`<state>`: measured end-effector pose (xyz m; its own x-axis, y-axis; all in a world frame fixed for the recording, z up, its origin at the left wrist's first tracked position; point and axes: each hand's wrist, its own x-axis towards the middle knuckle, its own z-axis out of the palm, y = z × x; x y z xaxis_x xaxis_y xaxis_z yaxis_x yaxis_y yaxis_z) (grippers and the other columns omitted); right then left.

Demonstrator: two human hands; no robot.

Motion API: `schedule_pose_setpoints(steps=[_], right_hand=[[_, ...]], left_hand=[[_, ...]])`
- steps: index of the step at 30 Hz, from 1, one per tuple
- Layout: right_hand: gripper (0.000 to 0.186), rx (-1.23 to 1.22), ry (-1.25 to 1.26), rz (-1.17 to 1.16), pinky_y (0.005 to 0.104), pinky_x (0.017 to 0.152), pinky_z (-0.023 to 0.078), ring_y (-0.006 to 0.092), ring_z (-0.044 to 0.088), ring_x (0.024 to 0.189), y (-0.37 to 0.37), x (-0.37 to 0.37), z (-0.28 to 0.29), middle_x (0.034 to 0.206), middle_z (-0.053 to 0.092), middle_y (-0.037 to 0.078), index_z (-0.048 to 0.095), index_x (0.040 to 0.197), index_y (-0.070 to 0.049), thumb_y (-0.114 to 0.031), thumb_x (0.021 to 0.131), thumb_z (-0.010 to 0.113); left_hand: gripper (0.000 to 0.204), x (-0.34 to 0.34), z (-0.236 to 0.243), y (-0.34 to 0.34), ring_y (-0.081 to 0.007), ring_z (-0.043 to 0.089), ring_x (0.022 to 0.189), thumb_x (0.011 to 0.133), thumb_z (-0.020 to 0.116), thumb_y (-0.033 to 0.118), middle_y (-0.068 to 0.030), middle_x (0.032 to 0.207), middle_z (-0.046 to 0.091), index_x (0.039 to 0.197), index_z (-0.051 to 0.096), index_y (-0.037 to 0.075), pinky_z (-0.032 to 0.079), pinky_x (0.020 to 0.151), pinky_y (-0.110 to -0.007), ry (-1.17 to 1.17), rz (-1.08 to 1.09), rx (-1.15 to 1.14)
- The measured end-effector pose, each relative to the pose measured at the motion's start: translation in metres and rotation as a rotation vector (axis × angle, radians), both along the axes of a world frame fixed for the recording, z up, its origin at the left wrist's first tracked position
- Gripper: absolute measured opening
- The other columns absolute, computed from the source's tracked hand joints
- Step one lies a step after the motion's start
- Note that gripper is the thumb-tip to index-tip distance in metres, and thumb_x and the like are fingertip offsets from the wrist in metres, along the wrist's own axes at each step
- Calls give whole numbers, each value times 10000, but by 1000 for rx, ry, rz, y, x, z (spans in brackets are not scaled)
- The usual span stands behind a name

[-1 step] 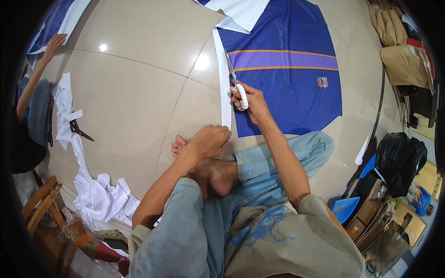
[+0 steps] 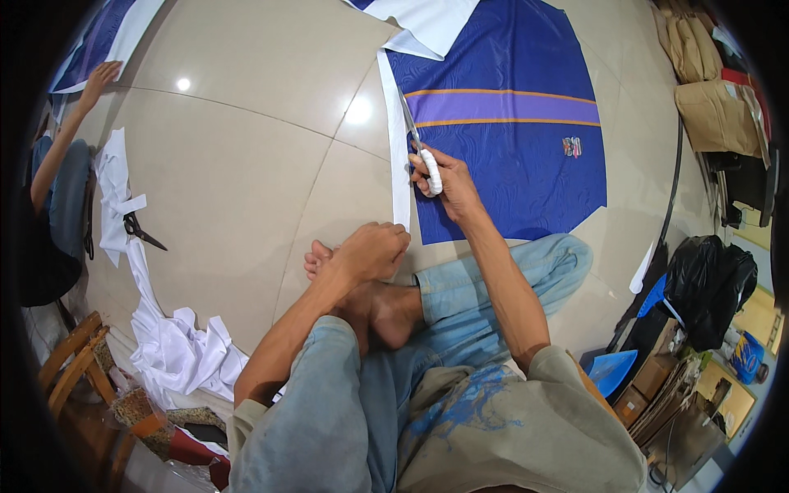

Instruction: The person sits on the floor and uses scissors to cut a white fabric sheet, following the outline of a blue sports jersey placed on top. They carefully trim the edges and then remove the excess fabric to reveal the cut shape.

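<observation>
A dark blue cloth (image 2: 501, 177) with a purple band edged in orange lies spread on the floor in front of me. My right hand (image 2: 450, 177) grips scissors (image 2: 431, 171) with a white-wrapped handle, their blades lying along the cloth's left edge. Beside that edge runs a narrow white strip (image 2: 399, 177), parted from the blue in its lower length and joining it near the blade tips. Closed fingers of my left hand (image 2: 380, 250) pinch the strip's lower end by my bare foot. A white underside (image 2: 431, 29) shows where the far part is folded over.
At the left, another person's hand (image 2: 103, 74) rests on a similar cloth. Near that person lie black scissors (image 2: 144, 232) and crumpled white fabric (image 2: 185, 353). Along the right stand brown bags (image 2: 715, 115), a black plastic bag (image 2: 708, 279) and a blue dustpan (image 2: 612, 371).
</observation>
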<state>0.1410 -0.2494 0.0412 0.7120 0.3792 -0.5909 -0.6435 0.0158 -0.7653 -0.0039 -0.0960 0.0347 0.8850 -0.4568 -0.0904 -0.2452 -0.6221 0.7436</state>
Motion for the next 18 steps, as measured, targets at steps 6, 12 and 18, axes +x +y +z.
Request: schedule_pose_setpoints(steps=[6,12,18], right_hand=[[423,51,-18,13,206,497,398,69,560,573,11,22,3,727,630,24,672,1229,23,-218,897,772],[368,-6,-38,43,209,497,403,69,562,571,19,36,5,719,627,17,694,1177,17,-210,897,768],[351,37,-25,36,208,493,408,69,559,564,22,44,5,713,632,18,697,1143,24,-208,891,776]], left_hand=[[107,0,1,0,-292,655,893,856,634,134,-102,906,649,884,649,33,514,795,-426,10,-26,32],[135,2,5,0,-294,657,949,849,624,138,-111,947,654,912,655,23,513,828,-435,68,-53,58],[126,1,2,0,-291,655,929,850,624,142,-105,917,646,895,651,28,508,821,-432,40,-41,39]])
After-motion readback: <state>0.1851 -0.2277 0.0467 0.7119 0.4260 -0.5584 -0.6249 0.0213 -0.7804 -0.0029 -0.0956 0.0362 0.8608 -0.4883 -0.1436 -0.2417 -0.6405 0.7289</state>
